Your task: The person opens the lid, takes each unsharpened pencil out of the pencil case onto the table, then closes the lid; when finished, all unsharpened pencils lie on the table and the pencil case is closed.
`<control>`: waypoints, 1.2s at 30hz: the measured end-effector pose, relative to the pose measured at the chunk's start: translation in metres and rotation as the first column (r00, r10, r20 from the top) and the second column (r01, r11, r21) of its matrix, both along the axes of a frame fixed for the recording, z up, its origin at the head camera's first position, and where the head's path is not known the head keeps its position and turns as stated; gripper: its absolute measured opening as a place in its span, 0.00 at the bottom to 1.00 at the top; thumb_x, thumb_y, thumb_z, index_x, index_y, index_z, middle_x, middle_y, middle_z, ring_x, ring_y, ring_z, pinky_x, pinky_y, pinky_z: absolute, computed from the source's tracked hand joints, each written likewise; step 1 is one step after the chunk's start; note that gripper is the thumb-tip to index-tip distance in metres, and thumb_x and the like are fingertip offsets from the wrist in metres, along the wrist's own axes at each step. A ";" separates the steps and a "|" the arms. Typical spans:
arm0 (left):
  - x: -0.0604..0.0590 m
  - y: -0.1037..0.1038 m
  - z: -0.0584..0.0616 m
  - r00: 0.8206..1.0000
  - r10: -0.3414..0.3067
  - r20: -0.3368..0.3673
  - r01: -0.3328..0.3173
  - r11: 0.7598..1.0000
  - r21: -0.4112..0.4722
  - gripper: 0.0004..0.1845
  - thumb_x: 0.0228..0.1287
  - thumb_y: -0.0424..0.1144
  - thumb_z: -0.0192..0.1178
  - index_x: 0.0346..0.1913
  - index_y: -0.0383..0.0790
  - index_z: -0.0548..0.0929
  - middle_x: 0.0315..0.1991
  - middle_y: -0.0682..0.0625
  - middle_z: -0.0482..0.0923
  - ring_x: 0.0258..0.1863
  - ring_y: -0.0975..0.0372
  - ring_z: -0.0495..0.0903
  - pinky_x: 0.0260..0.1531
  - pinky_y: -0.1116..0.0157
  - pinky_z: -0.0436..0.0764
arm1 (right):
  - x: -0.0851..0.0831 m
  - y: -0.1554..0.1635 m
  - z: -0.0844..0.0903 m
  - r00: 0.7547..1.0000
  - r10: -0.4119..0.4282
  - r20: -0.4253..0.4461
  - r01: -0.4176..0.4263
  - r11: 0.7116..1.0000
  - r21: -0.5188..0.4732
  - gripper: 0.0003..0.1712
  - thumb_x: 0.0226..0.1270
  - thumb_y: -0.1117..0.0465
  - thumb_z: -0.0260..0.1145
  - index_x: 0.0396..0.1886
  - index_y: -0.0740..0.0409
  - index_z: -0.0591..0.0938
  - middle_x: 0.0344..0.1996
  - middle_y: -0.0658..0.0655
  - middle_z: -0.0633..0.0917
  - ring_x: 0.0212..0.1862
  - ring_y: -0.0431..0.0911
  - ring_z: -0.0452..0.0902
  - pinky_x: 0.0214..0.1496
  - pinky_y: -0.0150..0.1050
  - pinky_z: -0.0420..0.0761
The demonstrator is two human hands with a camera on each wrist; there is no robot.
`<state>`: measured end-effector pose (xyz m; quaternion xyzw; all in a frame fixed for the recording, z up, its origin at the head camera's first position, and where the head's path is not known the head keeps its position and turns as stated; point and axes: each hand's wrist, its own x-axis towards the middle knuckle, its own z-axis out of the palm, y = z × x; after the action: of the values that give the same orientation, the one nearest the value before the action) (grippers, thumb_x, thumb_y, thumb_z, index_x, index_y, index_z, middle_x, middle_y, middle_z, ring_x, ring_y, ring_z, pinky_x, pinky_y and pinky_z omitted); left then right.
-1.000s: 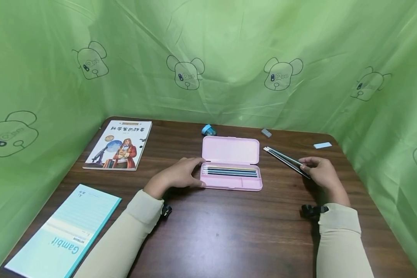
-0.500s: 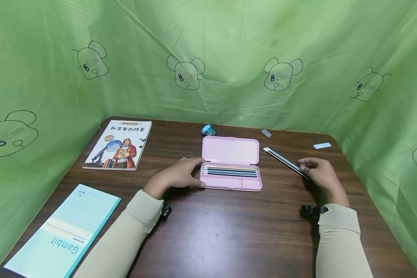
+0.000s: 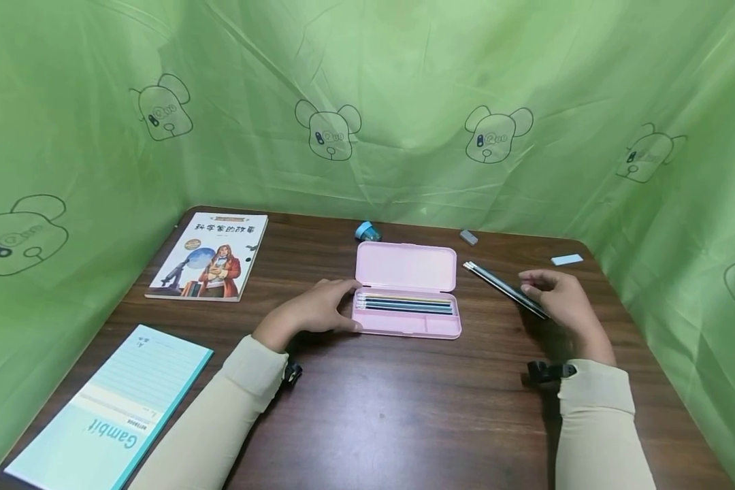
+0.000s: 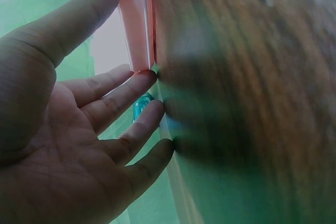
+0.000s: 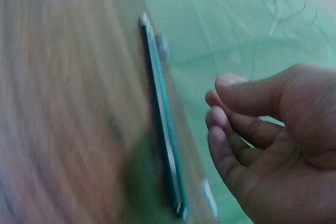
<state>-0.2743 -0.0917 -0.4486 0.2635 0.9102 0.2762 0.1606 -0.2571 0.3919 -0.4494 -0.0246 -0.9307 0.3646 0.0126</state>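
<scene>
An open pink pencil case (image 3: pixel 431 328) lies mid-table with its lid (image 3: pixel 406 265) folded back and several pencils (image 3: pixel 404 303) in its tray. My left hand (image 3: pixel 318 307) rests against the case's left end, its straight fingers touching the pink edge (image 4: pixel 134 19). To the right, a few dark loose pencils (image 3: pixel 496 282) lie slanted on the table. My right hand (image 3: pixel 557 299) hovers over their near ends. In the right wrist view its fingers (image 5: pixel 226 129) are loosely curled and stand apart from the pencils (image 5: pixel 160 124), holding nothing.
A blue sharpener (image 3: pixel 367 231), a grey eraser (image 3: pixel 468 237) and a white eraser (image 3: pixel 566 259) lie near the table's back edge. A picture book (image 3: pixel 211 255) lies back left, a teal notebook (image 3: pixel 110 412) front left. Green cloth walls surround the brown table (image 3: pixel 404 408).
My right hand has shifted slightly up and left along the loose pencils and lifted its fingers off them. The left hand and the case have stayed put.
</scene>
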 end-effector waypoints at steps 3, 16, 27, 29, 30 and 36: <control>0.000 0.000 0.000 1.000 -0.003 -0.004 0.003 1.000 -0.003 0.43 0.68 0.50 0.80 0.80 0.39 0.75 0.79 0.40 0.77 0.80 0.43 0.72 0.84 0.44 0.69 | 0.000 -0.022 0.008 0.999 0.045 0.011 -0.043 0.992 -0.119 0.23 0.86 0.59 0.68 0.71 0.66 0.84 0.63 0.68 0.88 0.52 0.30 0.79 0.51 0.24 0.80; -0.002 0.000 -0.002 1.000 -0.001 -0.003 0.001 1.000 -0.006 0.43 0.68 0.50 0.80 0.81 0.40 0.74 0.80 0.41 0.77 0.80 0.43 0.72 0.84 0.45 0.69 | -0.003 -0.132 0.007 0.916 0.400 0.038 -0.396 0.915 -0.082 0.17 0.78 0.69 0.72 0.63 0.65 0.90 0.54 0.64 0.94 0.58 0.55 0.90 0.60 0.42 0.89; -0.002 0.001 -0.002 1.000 -0.002 -0.001 0.002 1.000 -0.008 0.44 0.69 0.50 0.80 0.81 0.39 0.73 0.80 0.40 0.76 0.81 0.44 0.71 0.84 0.45 0.68 | -0.003 -0.148 -0.002 0.895 0.438 0.087 -0.445 0.890 0.101 0.20 0.77 0.69 0.72 0.66 0.60 0.90 0.60 0.60 0.93 0.66 0.57 0.87 0.73 0.62 0.84; -0.002 0.000 -0.002 1.000 0.001 0.001 -0.001 1.000 -0.007 0.44 0.68 0.50 0.80 0.81 0.39 0.73 0.81 0.40 0.76 0.81 0.44 0.71 0.84 0.45 0.68 | -0.003 -0.149 -0.003 0.889 0.449 0.083 -0.456 0.883 0.107 0.20 0.77 0.69 0.72 0.66 0.60 0.90 0.60 0.60 0.93 0.65 0.57 0.87 0.73 0.62 0.84; -0.002 0.000 -0.002 1.000 0.001 0.003 -0.001 1.000 -0.006 0.44 0.68 0.50 0.80 0.81 0.39 0.73 0.81 0.40 0.76 0.81 0.44 0.71 0.84 0.45 0.68 | -0.003 -0.149 -0.003 0.887 0.455 0.083 -0.462 0.880 0.109 0.20 0.78 0.69 0.72 0.66 0.60 0.90 0.60 0.60 0.93 0.65 0.56 0.87 0.72 0.62 0.84; -0.001 0.000 -0.002 1.000 0.001 0.002 -0.001 1.000 -0.003 0.44 0.68 0.51 0.80 0.81 0.39 0.73 0.80 0.40 0.76 0.81 0.44 0.71 0.84 0.45 0.68 | -0.002 -0.152 -0.005 0.880 0.465 0.091 -0.474 0.872 0.124 0.20 0.79 0.69 0.70 0.67 0.58 0.90 0.61 0.60 0.92 0.61 0.53 0.85 0.70 0.59 0.85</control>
<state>-0.2752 -0.0921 -0.4506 0.2628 0.9105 0.2753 0.1618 -0.2591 0.2396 -0.4542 0.1925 -0.9324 0.2887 -0.1015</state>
